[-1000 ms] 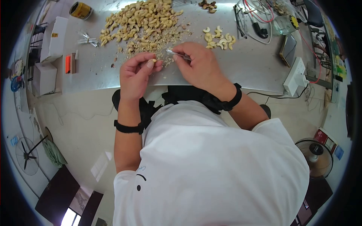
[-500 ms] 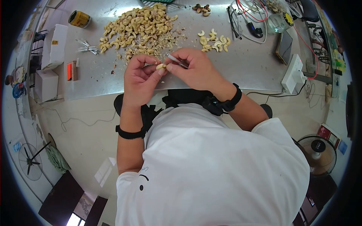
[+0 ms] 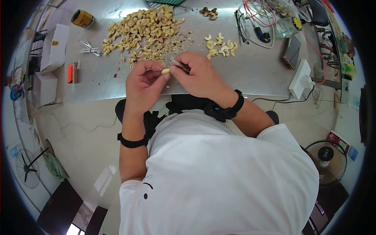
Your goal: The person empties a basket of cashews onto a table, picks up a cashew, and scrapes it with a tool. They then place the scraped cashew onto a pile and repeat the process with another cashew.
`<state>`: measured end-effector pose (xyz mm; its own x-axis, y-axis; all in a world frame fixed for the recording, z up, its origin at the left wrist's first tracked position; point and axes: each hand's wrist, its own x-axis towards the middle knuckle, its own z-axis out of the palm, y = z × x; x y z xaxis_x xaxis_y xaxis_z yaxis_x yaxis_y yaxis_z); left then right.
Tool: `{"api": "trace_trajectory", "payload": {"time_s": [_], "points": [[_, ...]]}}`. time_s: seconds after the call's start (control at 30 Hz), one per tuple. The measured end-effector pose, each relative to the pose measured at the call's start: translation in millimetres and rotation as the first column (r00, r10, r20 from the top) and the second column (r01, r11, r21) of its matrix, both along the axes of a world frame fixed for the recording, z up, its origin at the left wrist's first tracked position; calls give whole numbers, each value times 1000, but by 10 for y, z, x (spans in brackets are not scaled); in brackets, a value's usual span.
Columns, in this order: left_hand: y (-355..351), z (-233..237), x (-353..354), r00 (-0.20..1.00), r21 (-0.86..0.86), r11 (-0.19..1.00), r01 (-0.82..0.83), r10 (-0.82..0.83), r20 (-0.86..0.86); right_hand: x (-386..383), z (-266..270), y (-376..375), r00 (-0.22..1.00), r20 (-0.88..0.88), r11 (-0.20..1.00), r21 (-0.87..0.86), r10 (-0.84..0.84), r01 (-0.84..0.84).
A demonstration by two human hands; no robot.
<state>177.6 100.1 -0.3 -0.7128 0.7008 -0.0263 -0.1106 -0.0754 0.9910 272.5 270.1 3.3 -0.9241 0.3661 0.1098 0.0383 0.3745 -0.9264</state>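
My left hand [image 3: 141,85] pinches a pale cashew [image 3: 165,71] between thumb and fingertips, just above the table's near edge. Opposite it, my right hand [image 3: 199,75] is closed around a slim whitish tool [image 3: 177,63]; its working end is hidden by the fingers. The right fingertips meet the cashew's right end. Beyond both hands lies a big heap of cashews [image 3: 147,25] with patches of brownish skin. Crumbs and skin flakes [image 3: 156,53] are scattered along its near side. A smaller group of cleaner, pale cashews [image 3: 223,50] lies to the right.
Dark nut pieces [image 3: 208,13] sit at the back beside a green basket [image 3: 172,2]. At left are a yellow-labelled jar [image 3: 82,18], a bundle of white sticks [image 3: 91,49] and an orange-and-brown block [image 3: 73,73]. Cables [image 3: 254,23], a phone [image 3: 291,53] and a power strip [image 3: 301,79] occupy the right.
The whole view has shifted slightly. Both hands keep their hold, the cashew still between them, with only a small shift of the fingers and the tool.
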Motion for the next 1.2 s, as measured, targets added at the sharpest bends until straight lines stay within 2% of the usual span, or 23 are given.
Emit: {"api": "trace_trajectory", "payload": {"time_s": [0.13, 0.23, 0.43, 0.53, 0.63, 0.67, 0.73, 0.77, 0.87, 0.97, 1.07, 1.17, 1.2], "points": [[-11, -11, -11, 1000, -25, 1000, -10, 10, -17, 6, 84, 9, 994, 104, 987, -159, 44, -27], [-27, -26, -31, 999, -47, 999, -21, 19, -39, -3, 43, 12, 989, 116, 964, -260, 86, -54], [-17, 16, -48, 1000, -77, 997, -8, 9, 12, -29, 11, 27, 979, 146, 957, -272, 142, -98], [9, 26, -61, 1000, -100, 995, 0, -1, -10, -51, 54, 38, 974, 190, 981, -170, 127, -94], [-8, 21, -75, 997, -85, 996, 6, -13, -78, -61, -7, 64, 985, 123, 963, -256, 118, -83], [-12, 21, -78, 994, -78, 997, 8, -16, -104, -60, -32, 72, 983, 140, 940, -336, 115, -62], [-33, 68, -118, 990, -108, 992, -62, 48, -130, -65, -55, 91, 979, 174, 874, -486, 110, -12], [-52, 98, -142, 987, -124, 988, -97, 79, -143, -65, -40, 110, 974, 192, 802, -598, 116, 22], [-103, 179, -251, 819, -199, 967, -161, 18, -574, -77, 27, 185, 963, 224, 550, -828, 148, 107], [-79, 247, -252, 652, -144, 963, -230, 42, -757, -87, 14, 257, 962, 203, 367, -922, 184, 124], [-56, 263, -269, 777, -164, 969, -185, 42, -628, -98, 20, 281, 962, 164, 250, -962, 217, 108], [-42, 173, -307, 777, -141, 971, -193, 63, -627, -109, 12, 289, 960, 140, 172, -980, 244, 99], [-37, 184, -300, 718, -142, 969, -204, 50, -695, -108, 3, 290, 960, 132, 146, -984, 246, 98]]}}
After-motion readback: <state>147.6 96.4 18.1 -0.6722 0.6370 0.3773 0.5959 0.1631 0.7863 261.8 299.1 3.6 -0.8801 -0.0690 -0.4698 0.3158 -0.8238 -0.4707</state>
